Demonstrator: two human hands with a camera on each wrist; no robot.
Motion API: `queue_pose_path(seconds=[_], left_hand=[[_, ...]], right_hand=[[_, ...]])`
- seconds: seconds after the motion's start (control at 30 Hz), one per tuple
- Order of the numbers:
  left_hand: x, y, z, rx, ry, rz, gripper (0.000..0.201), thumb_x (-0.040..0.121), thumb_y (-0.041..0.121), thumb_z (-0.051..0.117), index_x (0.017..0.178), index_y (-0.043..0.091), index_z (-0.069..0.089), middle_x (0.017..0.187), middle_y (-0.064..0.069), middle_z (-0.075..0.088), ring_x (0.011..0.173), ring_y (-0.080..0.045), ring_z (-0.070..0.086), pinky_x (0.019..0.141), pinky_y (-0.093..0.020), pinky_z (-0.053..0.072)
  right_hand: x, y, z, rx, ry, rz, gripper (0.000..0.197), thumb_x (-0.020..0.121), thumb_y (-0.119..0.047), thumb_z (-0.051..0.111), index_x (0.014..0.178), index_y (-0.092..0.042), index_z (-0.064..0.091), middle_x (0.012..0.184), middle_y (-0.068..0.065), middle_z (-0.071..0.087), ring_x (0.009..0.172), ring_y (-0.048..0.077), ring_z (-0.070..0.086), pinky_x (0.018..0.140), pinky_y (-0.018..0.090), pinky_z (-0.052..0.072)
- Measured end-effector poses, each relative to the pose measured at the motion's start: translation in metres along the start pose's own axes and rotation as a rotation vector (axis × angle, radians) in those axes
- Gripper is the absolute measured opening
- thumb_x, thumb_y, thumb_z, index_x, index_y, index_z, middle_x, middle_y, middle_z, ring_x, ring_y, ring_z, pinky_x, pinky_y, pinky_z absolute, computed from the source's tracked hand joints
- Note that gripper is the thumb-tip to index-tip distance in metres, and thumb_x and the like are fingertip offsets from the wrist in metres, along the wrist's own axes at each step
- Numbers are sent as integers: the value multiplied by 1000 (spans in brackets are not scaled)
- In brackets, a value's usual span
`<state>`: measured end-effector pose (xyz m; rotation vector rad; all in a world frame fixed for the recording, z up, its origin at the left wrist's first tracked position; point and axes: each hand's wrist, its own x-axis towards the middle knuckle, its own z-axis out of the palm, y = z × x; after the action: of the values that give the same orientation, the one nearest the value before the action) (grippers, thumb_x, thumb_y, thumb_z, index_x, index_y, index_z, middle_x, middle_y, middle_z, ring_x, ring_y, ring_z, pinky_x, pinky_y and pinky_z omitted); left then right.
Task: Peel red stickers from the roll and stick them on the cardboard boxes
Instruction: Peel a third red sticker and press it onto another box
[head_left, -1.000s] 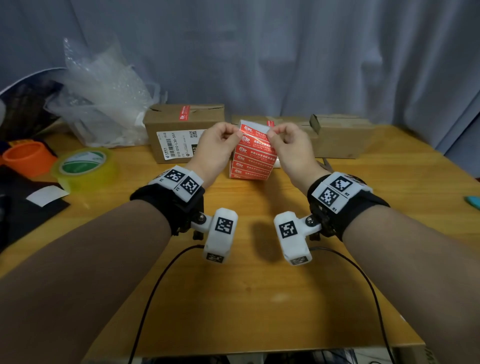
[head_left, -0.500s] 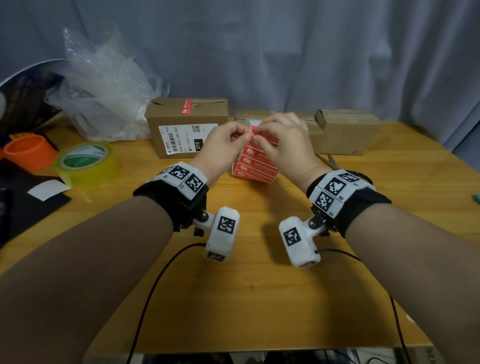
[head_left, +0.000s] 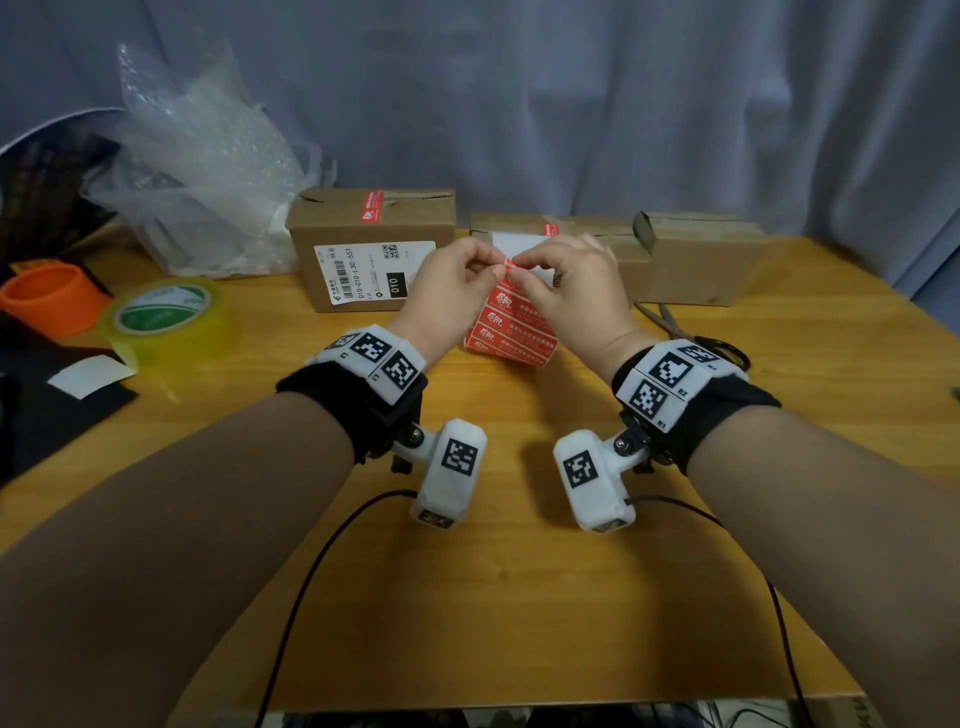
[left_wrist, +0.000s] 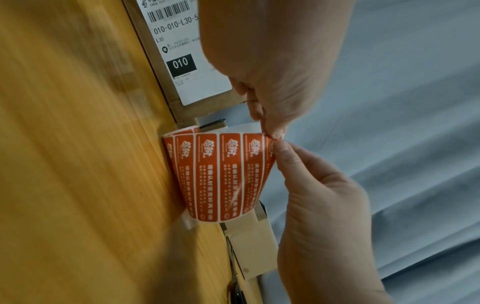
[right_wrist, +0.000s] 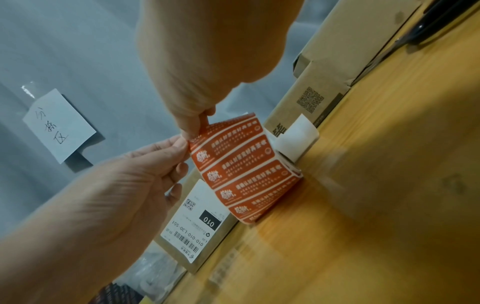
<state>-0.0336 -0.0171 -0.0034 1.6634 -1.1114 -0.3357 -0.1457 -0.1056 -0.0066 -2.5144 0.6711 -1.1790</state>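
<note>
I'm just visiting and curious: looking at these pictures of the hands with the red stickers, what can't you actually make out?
- Whether a sticker corner has lifted: both hands' fingertips cover the strip's top edge in every view.
- The small print on the red stickers: too small and blurred.
- The middle box: mostly behind the right hand in the head view.
- The scissors: partly hidden by the right wristband.
- The left hand: its fingertips are hidden from the head view.

Scissors (head_left: 691, 332) partly behind right wrist; sticker print illegible.
</note>
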Motion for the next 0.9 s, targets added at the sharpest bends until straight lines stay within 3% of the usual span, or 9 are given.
queue_pose_path(seconds=[0.07, 0.13, 0.2, 0.23, 0.33, 0.43, 0.53, 0.67, 0.9], left_hand=[[0, 1, 0, 56, 6, 4, 7, 92, 21, 58, 88, 25, 62, 80, 12, 59, 79, -9, 61, 84, -29, 52], [2, -1, 1, 154, 40, 33, 10, 87, 33, 57, 78, 36, 60, 88, 11, 64, 96, -21, 63, 96, -48, 46], [2, 0, 1, 263, 79, 55, 9, 89, 32, 56, 87, 31, 65, 102, 6, 64, 111, -22, 53, 104, -44, 34], [2, 0, 1, 331, 106, 62, 12, 92, 30, 55, 94, 26, 66, 109, 5, 63, 115, -20, 48, 103, -36, 29], [4, 2, 0, 446, 119, 95, 17, 94, 30, 53, 102, 23, 66, 116, 4, 59, 119, -19, 42, 96, -34, 24], [6, 3, -2, 479, 87, 82, 17, 94, 32, 52, 102, 24, 66, 120, 4, 56, 121, -20, 39, 98, -34, 24], [5, 1, -2, 495, 84, 87, 17, 94, 32, 52, 101, 24, 65, 122, 3, 53, 121, -20, 38, 99, -34, 24], [5, 0, -3, 489, 48, 59, 17, 92, 33, 53, 100, 24, 65, 121, 3, 52, 121, -19, 37, 96, -31, 22], [13, 5, -10, 413, 7, -112, 16, 90, 35, 52, 84, 28, 65, 123, 4, 53, 123, -21, 36, 92, -30, 23]], right_hand=[[1, 0, 1, 2, 3, 2, 24, 85, -35, 58, 96, -19, 72, 100, 0, 70, 103, 20, 55, 100, 41, 35], [1, -1, 1, -8, 2, -2, 24, 85, -36, 58, 95, -19, 72, 100, 0, 70, 104, 19, 55, 100, 41, 34], [3, -1, 2, -16, 4, -2, 25, 85, -37, 58, 93, -19, 72, 100, -1, 70, 104, 19, 55, 100, 39, 33], [3, -1, 1, -19, 1, 2, 25, 85, -38, 58, 93, -19, 72, 100, -1, 70, 105, 18, 55, 100, 39, 32], [6, -2, 0, -17, -17, 13, 24, 87, -36, 56, 91, -18, 72, 101, -1, 70, 109, 18, 53, 103, 37, 29], [8, -4, 0, 16, -30, 60, 22, 86, -34, 56, 88, -17, 71, 99, -2, 67, 114, 18, 51, 106, 38, 28], [8, -6, 1, 98, -46, 135, 19, 83, -34, 58, 80, -18, 68, 88, -7, 58, 100, 17, 55, 102, 47, 36], [9, -7, 2, 205, -59, 225, 14, 80, -32, 58, 71, -22, 61, 86, -6, 55, 90, 15, 55, 97, 52, 41], [20, 0, -6, 275, 7, 381, 16, 82, -26, 57, 76, -14, 65, 92, -1, 61, 90, 18, 59, 91, 43, 50]])
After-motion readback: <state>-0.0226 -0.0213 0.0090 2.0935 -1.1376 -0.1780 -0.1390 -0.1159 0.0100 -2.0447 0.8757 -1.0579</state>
